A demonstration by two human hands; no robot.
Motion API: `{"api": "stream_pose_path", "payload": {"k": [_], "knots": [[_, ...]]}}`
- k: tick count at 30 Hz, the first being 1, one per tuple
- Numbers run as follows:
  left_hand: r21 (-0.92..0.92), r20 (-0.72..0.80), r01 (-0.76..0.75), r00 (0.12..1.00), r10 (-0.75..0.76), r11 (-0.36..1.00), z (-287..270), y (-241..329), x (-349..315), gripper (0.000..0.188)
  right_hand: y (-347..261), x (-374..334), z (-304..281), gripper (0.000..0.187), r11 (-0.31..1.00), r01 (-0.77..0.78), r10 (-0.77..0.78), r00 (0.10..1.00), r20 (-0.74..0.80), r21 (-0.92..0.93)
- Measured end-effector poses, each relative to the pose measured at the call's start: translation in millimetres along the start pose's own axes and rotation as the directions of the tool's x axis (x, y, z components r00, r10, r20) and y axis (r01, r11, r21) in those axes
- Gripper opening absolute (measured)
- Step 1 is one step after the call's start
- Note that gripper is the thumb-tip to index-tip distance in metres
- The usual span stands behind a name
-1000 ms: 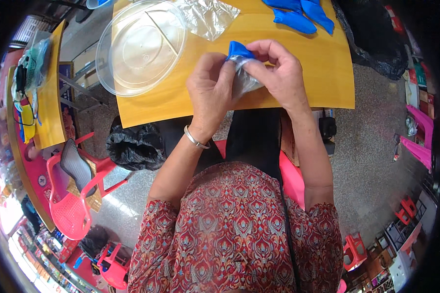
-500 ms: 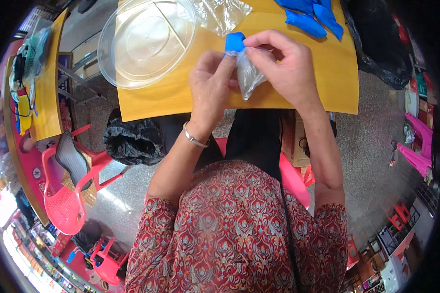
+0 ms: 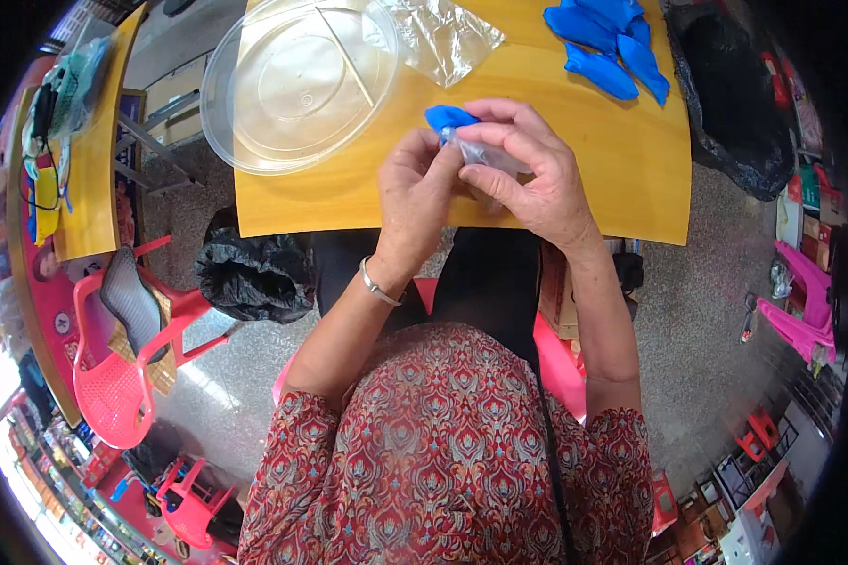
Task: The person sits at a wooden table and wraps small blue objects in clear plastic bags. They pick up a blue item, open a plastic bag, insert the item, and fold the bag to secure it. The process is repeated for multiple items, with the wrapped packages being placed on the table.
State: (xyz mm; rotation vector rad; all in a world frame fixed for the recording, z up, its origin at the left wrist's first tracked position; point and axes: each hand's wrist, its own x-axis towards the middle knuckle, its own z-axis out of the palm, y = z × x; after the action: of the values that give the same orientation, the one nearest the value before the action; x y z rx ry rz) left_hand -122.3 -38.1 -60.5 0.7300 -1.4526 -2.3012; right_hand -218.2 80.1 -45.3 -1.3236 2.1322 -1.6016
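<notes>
Above the near edge of the yellow table, both hands are closed on one small item. It is a clear plastic bag with a bright blue piece at its far end. My left hand pinches the gathered part just below the blue. My right hand curls over the bag from the right, its forefinger reaching to the blue piece. Fingers hide much of the bag. Several similar blue pieces lie at the far right of the table.
A round clear plastic lid or tray with a thin pale stick across it overhangs the table's left edge. Clear plastic film lies beside it. Black bags hang at the near left and beyond the right edge. A red chair stands left.
My right hand has turned and folded over the bag, hiding its hanging tip. The blue end now looks rounded and bent over. The view has shifted slightly.
</notes>
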Motion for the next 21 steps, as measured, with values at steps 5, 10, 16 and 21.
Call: {"api": "stream_pose_path", "payload": {"k": [5,10,16,21], "knots": [[0.106,0.084,-0.066,0.995,0.057,0.992,-6.2,-5.3,-0.8,0.014,14.5,4.6,-5.0,0.02,0.995,-0.049,0.041,0.994,0.097,0.084],[0.257,0.138,-0.203,0.975,0.172,0.945,-10.9,-12.2,-2.2,0.008,16.2,1.1,-9.2,0.021,1.0,-0.029,0.028,0.99,0.137,0.002],[0.644,0.24,-0.49,0.859,0.453,0.588,-10.4,-7.7,-1.6,0.008,6.7,1.3,-4.0,0.024,0.995,0.016,-0.006,0.994,0.11,-0.094],[0.607,0.257,-0.518,0.846,0.468,0.603,-10.5,-4.5,4.0,0.008,14.3,-4.7,5.0,0.027,0.998,-0.055,0.055,0.998,0.024,-0.019]]}}
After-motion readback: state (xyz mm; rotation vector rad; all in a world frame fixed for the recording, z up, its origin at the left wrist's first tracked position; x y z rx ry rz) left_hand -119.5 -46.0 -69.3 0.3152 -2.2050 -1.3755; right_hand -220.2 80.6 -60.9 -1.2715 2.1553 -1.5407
